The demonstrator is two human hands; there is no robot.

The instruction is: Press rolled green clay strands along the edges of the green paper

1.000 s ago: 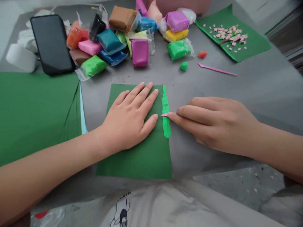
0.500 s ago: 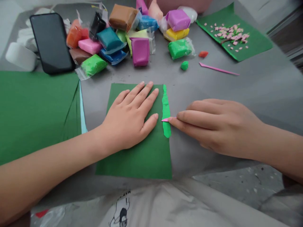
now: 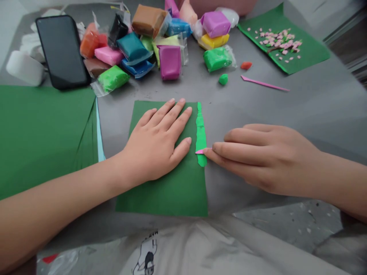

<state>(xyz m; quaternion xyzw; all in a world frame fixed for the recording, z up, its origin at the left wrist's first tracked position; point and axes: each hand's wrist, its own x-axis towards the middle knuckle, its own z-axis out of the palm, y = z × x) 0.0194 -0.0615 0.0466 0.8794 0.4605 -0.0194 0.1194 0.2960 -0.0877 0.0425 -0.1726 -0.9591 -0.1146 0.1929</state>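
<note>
Okay, so the biggest thing is a gray table (image 3: 183, 88), with a large green sheet (image 3: 43, 133) along its left edge. A smaller green sheet (image 3: 172, 194) lies around the middle, reaching down close to the near edge.

The right hand (image 3: 263, 156) is mostly closed, fingers bunched, pinching a pink tool (image 3: 199, 152). The left hand (image 3: 160, 145) is wide open, palm down with fingers spread, pressing on the smaller sheet and gripping nothing.

Toward the table's far right corner there's a green card (image 3: 311, 52) with a pink blossom tree on it. A black phone (image 3: 61, 51) sits by the far left corner, next to a heap of colorful clay packets (image 3: 133, 49) along the far edge. A green packet (image 3: 217, 59) is right of the heap.

Going smaller, a bright green strip (image 3: 201, 130) runs down the smaller sheet's right edge, and the tool's tip lies across its lower part. A loose pink stick (image 3: 265, 83) is below the card, with a red lump (image 3: 246, 65) and a green lump (image 3: 223, 79) nearby.
</note>
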